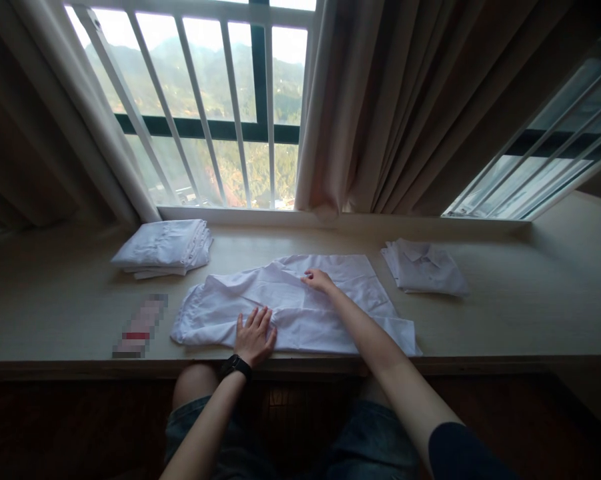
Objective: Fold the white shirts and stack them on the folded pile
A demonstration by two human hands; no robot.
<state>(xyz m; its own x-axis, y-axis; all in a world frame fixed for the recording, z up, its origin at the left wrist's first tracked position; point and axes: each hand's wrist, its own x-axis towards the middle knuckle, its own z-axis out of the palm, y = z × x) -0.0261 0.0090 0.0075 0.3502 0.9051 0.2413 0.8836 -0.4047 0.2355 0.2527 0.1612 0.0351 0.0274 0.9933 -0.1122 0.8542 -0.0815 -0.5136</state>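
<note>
The white shirt [300, 307] lies spread flat on the sill-side table [505, 313], near its front edge, directly before the person. The left hand [253, 337] rests palm down on the near edge of the shirt, fingers extended and slightly apart, pinning the cloth. The right hand [319, 280] reaches farther in and presses on a fold line near the shirt's middle; whether it pinches fabric cannot be determined. The step in hand appears to be folding and smoothing. The next move likely calls for keeping the left hand as anchor while cloth is drawn over evenly (creases remain visible). Folded stacks sit at left [165, 248] and right [424, 268].
</note>
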